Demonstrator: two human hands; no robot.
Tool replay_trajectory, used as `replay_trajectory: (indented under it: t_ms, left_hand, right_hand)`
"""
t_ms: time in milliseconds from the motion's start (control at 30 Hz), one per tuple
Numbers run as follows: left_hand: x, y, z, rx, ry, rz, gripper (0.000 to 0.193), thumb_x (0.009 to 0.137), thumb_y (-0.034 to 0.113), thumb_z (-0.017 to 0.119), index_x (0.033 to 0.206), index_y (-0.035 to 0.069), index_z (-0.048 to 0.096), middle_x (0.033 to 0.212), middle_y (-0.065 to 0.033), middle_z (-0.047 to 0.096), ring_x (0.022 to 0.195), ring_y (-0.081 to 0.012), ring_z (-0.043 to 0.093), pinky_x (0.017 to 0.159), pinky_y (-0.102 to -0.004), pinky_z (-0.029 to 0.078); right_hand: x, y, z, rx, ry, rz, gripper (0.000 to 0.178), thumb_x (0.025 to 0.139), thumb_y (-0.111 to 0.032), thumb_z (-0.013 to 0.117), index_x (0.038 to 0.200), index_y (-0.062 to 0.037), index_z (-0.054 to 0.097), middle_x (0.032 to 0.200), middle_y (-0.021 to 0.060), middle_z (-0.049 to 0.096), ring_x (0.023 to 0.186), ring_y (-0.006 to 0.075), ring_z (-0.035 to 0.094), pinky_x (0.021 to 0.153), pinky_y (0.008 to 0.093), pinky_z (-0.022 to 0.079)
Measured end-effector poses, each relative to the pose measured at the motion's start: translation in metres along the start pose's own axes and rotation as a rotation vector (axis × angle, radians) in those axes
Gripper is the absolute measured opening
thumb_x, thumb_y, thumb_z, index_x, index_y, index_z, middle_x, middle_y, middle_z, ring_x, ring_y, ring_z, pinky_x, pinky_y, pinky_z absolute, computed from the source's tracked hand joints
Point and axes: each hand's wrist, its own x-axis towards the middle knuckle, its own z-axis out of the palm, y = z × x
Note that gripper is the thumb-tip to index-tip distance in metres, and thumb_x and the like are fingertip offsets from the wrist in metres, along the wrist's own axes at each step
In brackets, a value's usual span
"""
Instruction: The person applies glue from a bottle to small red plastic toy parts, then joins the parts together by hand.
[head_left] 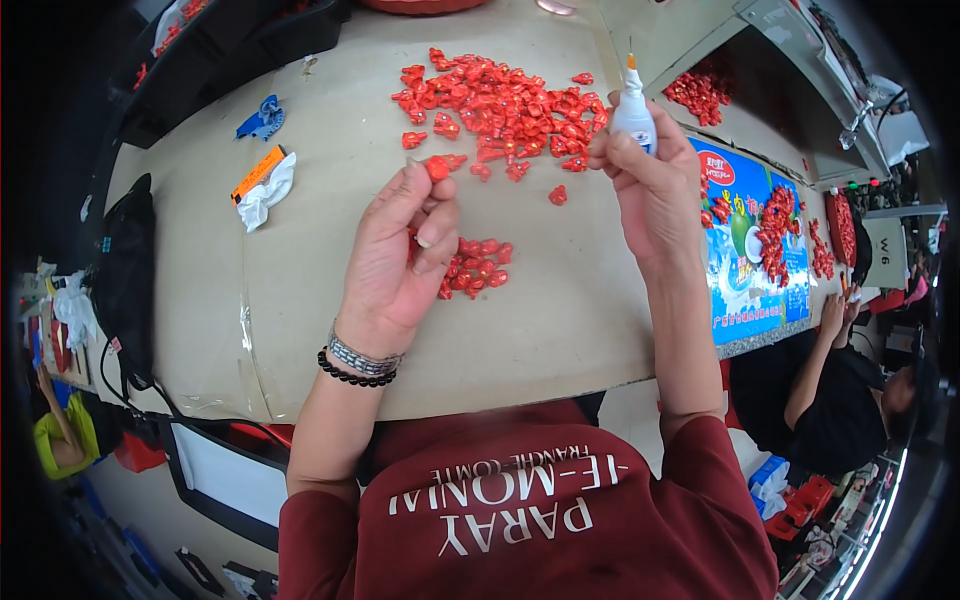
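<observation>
Between the thumb and fingers of my left hand (405,245) is a small red plastic piece (438,168), held up above the table. My right hand (650,185) grips a white glue bottle (633,118) upright; its orange-based thin needle tip points up. Beyond both hands spreads a large loose pile of small red pieces (500,100). A smaller cluster of red pieces (478,268) lies beside my left wrist, partly hidden by that hand. One single red piece (558,195) rests apart, between the hands.
On the table (530,350) at left lie a crumpled blue cloth (262,119), an orange-labelled item and white tissue (268,195). A black bag (130,270) borders the left edge. At right, a blue printed board (735,250) carries red pieces. A co-worker (815,400) sits farther right.
</observation>
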Motion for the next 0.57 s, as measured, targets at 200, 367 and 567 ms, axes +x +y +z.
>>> replay_trajectory:
  t_ms: [200, 367, 567]
  left_hand:
    - [-0.001, 0.005, 0.013, -0.017, 0.067, 0.0, 0.025, 0.099, 0.024, 0.048, 0.093, 0.001, 0.058, 0.075, -0.0036, 0.055, 0.052, -0.0052, 0.037, 0.037, -0.0177, 0.026]
    - [0.001, 0.008, 0.01, 0.01, 0.071, 0.027, 0.026, 0.098, 0.025, 0.049, 0.089, 0.003, 0.059, 0.066, -0.0011, 0.05, 0.047, -0.0054, 0.034, 0.038, -0.0179, 0.025]
    - [0.009, 0.009, 0.014, -0.003, -0.041, 0.023, 0.024, 0.098, 0.025, 0.049, 0.091, 0.003, 0.058, 0.07, -0.0013, 0.052, 0.048, -0.0055, 0.035, 0.039, -0.0184, 0.027]
  right_hand:
    - [0.001, 0.006, -0.012, -0.402, -0.082, 0.139, 0.024, 0.074, 0.003, 0.068, 0.095, -0.0025, 0.057, 0.074, 0.0051, 0.06, 0.063, 0.0142, 0.06, 0.056, 0.026, 0.047]
    - [-0.018, 0.013, -0.009, -0.767, -0.226, 0.211, 0.016, 0.069, 0.005, 0.069, 0.081, -0.0037, 0.062, 0.074, 0.0033, 0.06, 0.063, 0.0138, 0.059, 0.057, 0.0263, 0.046]
    - [-0.039, 0.034, 0.006, -1.148, -0.582, -0.126, 0.022, 0.066, 0.005, 0.074, 0.086, -0.0028, 0.067, 0.091, 0.0087, 0.065, 0.084, 0.0201, 0.064, 0.078, 0.0327, 0.05]
